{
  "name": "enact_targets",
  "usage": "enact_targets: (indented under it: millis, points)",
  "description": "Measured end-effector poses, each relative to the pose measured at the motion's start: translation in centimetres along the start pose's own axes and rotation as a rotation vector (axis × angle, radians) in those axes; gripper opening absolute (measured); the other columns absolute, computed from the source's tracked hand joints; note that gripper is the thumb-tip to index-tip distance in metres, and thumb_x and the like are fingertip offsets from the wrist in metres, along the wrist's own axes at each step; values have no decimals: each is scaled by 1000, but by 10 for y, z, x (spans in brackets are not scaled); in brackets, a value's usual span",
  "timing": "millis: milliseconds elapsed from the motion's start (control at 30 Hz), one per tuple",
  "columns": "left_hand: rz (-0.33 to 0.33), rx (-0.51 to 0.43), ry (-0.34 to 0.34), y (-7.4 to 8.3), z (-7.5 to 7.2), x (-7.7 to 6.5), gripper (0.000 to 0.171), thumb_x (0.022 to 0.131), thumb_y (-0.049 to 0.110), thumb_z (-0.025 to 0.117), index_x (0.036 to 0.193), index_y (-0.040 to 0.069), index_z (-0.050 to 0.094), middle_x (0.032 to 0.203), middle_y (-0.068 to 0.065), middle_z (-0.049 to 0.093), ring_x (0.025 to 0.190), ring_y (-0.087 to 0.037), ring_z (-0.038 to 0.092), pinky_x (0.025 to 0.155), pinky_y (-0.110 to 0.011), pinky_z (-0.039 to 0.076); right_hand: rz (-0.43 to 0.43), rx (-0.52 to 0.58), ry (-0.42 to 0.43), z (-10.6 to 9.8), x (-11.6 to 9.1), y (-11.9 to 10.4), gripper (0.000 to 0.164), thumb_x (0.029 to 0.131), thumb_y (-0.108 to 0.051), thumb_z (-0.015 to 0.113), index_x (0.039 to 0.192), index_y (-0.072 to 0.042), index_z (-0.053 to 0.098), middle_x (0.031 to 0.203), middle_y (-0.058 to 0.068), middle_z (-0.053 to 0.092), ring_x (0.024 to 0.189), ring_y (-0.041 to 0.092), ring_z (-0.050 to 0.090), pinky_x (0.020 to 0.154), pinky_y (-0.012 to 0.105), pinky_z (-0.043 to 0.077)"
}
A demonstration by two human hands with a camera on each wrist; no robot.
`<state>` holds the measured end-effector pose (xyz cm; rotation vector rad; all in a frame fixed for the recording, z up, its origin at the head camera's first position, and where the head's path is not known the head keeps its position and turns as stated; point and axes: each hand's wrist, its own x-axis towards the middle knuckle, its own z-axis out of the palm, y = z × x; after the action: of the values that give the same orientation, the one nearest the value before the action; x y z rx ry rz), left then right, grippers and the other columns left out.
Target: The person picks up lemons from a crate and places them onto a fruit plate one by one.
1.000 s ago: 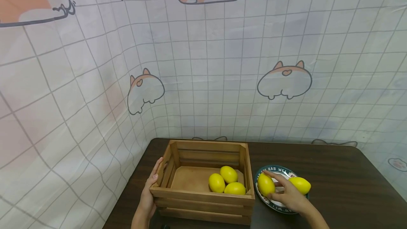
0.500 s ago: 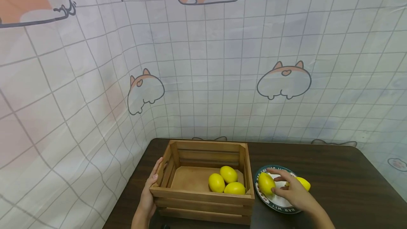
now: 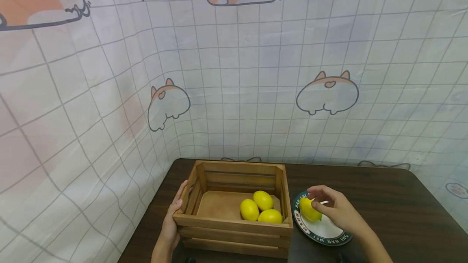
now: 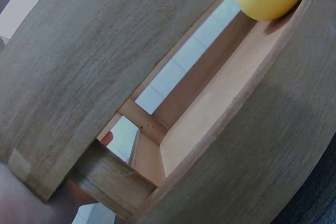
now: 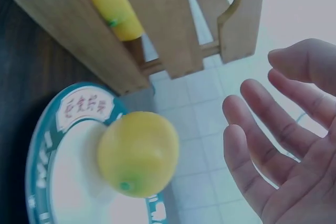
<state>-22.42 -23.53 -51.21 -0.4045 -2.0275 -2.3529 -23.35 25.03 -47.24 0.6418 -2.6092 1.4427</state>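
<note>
My left hand (image 3: 170, 222) grips the left end of a slatted wooden crate (image 3: 234, 232); through a slot in the left wrist view, one fingertip shows. Three yellow lemons (image 3: 249, 210) lie in the crate's right half. To its right, a green-rimmed plate (image 5: 35, 166) bears another lemon (image 3: 308, 210), its green tip visible in the right wrist view. My right hand (image 3: 340, 208) hovers over the plate beside that lemon. Its fingers are apart and gently bent, with nothing held between them. In the head view the hand covers the plate's right part.
The dark wooden table (image 3: 395, 210) extends to the right of the plate. A gridded curtain (image 3: 248, 92) with cartoon dogs hangs behind the table and along its left side.
My right hand has drawn back from the left lemon and risen slightly. A second lemon, earlier seen at the plate's right, is no longer visible. My left hand and the crate stay put.
</note>
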Motion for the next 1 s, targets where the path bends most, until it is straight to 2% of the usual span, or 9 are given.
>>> enact_targets:
  millis: [233, 600, 700, 900, 1000]
  points:
    - [-1, 3, -2, 0, 0, -1, 58, 108, 37, 24, 165, 33, 14, 174, -5, -5, 157, -43, -2, 116, -77, -2, -53, -12, -5, -4, 13, -17, 24, 99, -13, 66, 123, -12, 65, 116, 7, 71, 99, 4, 64, 81, 25, 57]
    - [-5, -13, -7, -1, -1, -1, 57, 109, 37, 23, 165, 33, 13, 173, -7, -3, 156, -41, 0, 117, -75, 1, -106, -51, -85, -7, 37, -50, 24, 100, -18, 67, 123, -18, 65, 111, -2, 70, 101, 6, 66, 88, 24, 57]
    - [-9, -12, -10, -1, -1, -1, 57, 109, 37, 23, 165, 33, 12, 173, -7, -4, 156, -43, 0, 116, -76, 1, -128, -77, -120, -8, 46, -58, 25, 100, -18, 67, 125, -17, 64, 111, -2, 69, 101, 6, 66, 88, 26, 57]
    - [-14, 3, -1, -1, -1, -1, 60, 108, 38, 24, 166, 30, 10, 173, -7, -5, 156, -44, -1, 115, -79, 0, -159, -91, -230, -8, 65, -80, 27, 101, -20, 65, 127, -13, 63, 115, 7, 70, 99, 10, 67, 85, 27, 58]
    - [-17, 3, 3, 0, -1, -1, 60, 108, 38, 25, 166, 29, 10, 173, -6, -5, 156, -43, 0, 115, -78, 0, -187, -103, -296, -8, 76, -92, 28, 100, -20, 66, 127, -15, 63, 115, 6, 70, 98, 14, 67, 83, 29, 59]
